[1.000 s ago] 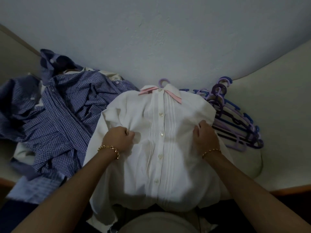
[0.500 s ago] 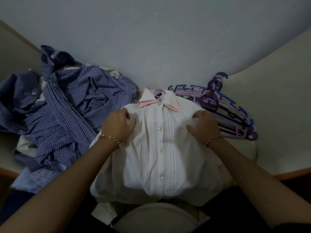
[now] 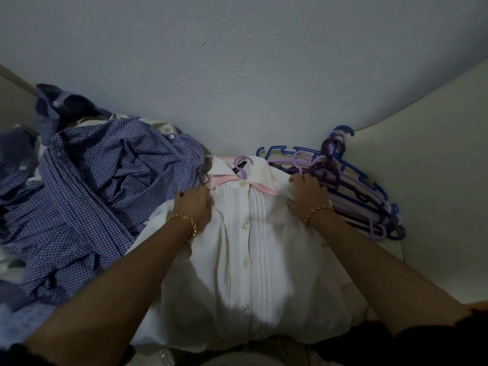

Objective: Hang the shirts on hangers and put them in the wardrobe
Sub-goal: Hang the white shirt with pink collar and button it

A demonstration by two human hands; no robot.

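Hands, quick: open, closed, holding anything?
Left hand grips the white shirt at one shoulder.
Right hand grips the shirt's other shoulder.

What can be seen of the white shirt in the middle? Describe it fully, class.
The white shirt lies front up and buttoned, with a row of pale buttons and narrow pleats beside them. Its collar is edged in pink, and a lilac hanger hook pokes out of the neck. The fabric looks thin and soft. The left hand and right hand each grip a shoulder.
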